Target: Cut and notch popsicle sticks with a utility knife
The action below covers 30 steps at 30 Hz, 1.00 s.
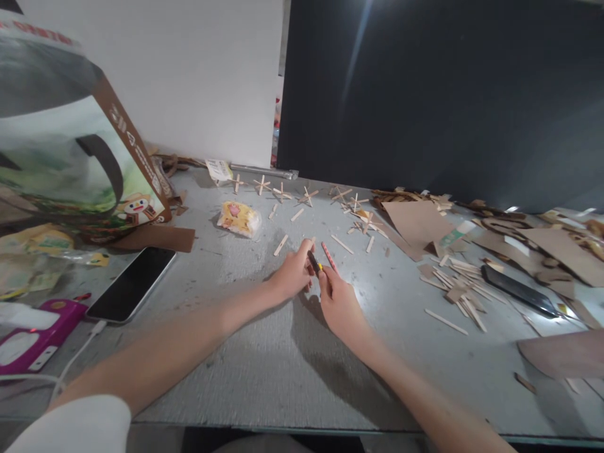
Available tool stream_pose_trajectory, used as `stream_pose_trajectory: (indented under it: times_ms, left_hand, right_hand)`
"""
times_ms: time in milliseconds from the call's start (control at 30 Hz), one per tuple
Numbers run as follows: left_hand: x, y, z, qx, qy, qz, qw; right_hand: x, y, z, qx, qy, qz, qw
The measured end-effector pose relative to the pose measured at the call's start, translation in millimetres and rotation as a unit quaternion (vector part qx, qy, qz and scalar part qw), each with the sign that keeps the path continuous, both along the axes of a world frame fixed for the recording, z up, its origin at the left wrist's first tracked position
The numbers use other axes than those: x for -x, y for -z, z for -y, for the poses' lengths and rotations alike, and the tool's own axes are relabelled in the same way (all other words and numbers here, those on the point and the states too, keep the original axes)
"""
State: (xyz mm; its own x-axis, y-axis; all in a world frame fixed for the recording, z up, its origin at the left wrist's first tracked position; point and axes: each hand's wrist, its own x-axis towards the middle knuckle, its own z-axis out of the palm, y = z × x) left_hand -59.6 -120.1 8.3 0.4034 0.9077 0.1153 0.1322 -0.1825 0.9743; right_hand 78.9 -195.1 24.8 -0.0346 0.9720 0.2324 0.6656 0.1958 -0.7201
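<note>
My left hand (296, 272) is closed in a pinch near the middle of the table, and a small pale tip of what looks like a wooden stick shows at its fingertips. Against it, my right hand (340, 302) grips a short, black, pen-like tool with a yellow band (315, 262), its dark end reaching the left fingers. A red-and-white patterned stick (329, 257) sticks up just beyond the right hand; whether it is held or lying there I cannot tell. Loose wooden sticks (342, 244) lie around both hands.
Several crossed-stick stars (282, 192) line the back. Nearby is a yellow packet (238, 219). At left are a phone (133, 284), a purple power strip (43, 333) and a large box (132, 170). A stick pile (460, 286), black case (519, 290) and cardboard (415, 221) occupy the right.
</note>
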Motion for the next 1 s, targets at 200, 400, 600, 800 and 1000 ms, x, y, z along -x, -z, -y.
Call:
stream_pose_trajectory:
  times_ms: [200,400,600,800,1000]
  left_hand:
    - [3,-5.2,0,-0.009,0.010,-0.032,0.999]
    - [2,-7.5,5,-0.006,-0.003,-0.034,0.999]
    - [1,-5.9,2,-0.037,-0.011,-0.042,0.998]
    - [0,-5.4,1,-0.041,-0.012,-0.025,0.999]
    - [0,-3.2,-5,-0.037,-0.013,-0.029,0.999]
  right_hand:
    - [-1,-5.1,1,0.018,-0.001,-0.002,1.000]
    - [4,-2.6,1,0.016,0.001,-0.003,1.000]
    - [5,3.1,0,0.024,0.002,-0.002,1.000]
    - [4,4.9,0,0.007,-0.006,-0.004,1.000]
    - [0,6.9,-3,0.004,-0.006,-0.002,1.000]
